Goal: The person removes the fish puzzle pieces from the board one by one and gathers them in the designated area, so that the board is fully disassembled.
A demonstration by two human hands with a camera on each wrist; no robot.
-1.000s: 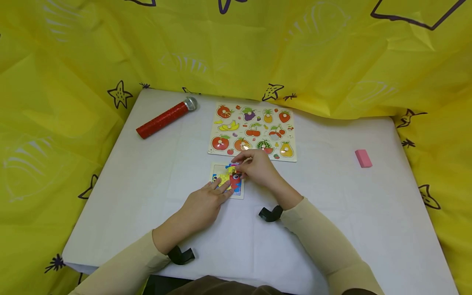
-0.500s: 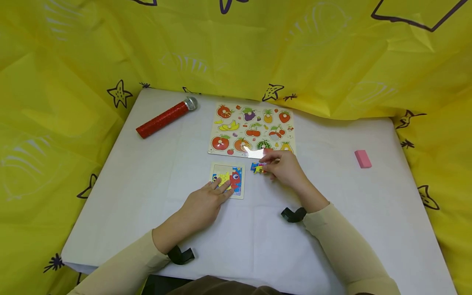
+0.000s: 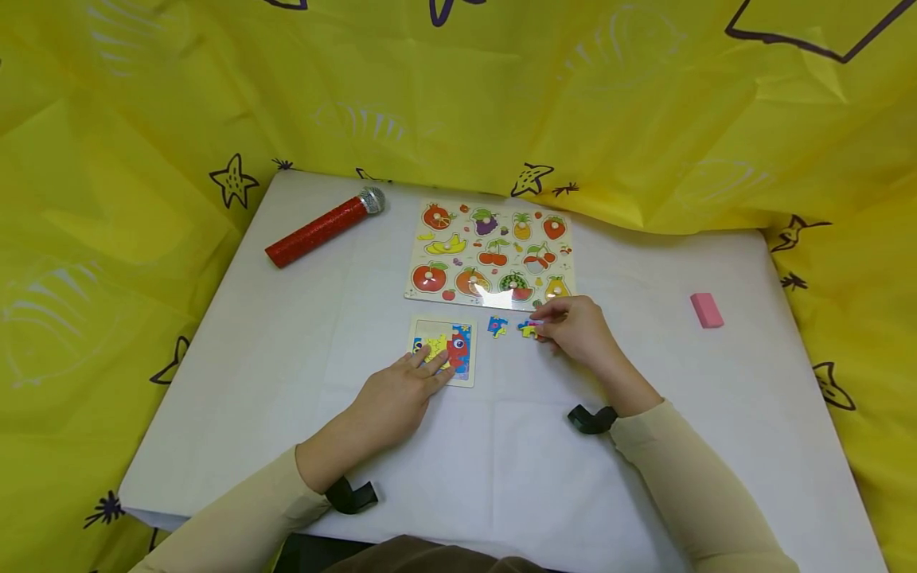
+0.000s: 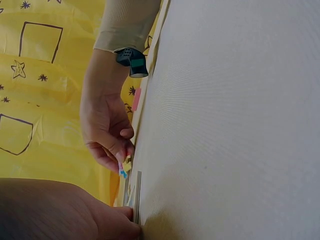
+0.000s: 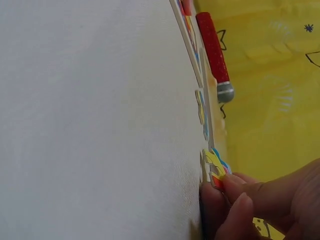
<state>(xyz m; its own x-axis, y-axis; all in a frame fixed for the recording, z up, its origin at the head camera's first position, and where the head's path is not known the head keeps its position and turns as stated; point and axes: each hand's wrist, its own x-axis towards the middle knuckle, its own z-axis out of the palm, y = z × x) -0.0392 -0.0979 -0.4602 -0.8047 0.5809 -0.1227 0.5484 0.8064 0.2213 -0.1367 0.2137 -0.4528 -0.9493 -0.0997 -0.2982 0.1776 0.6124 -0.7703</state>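
My left hand (image 3: 390, 402) lies with its fingers spread on a small square jigsaw puzzle (image 3: 464, 376), covering part of its yellow and red picture. The upper left of that frame shows bare backing. To the right of it, my right hand (image 3: 576, 330) pinches a jigsaw piece (image 5: 215, 162) of yellow, red and blue between thumb and fingers, close over the white cloth. Another piece (image 3: 497, 326), blue and yellow, lies flat between the frame and my right hand. In the left wrist view, the left hand (image 4: 65, 212) holds down the frame's edge.
Behind the small puzzle lies a larger fruit peg puzzle (image 3: 410, 270), its front edge near my right fingers. A red microphone (image 3: 318, 231) rests at the back left. Far to the right is a pink block (image 3: 707, 310). Yellow cloth (image 3: 458, 103) hangs behind the table.
My right hand has moved right, away from the small puzzle, with pieces lifted from its upper part. One piece now lies apart on the cloth. The left hand has stayed put.
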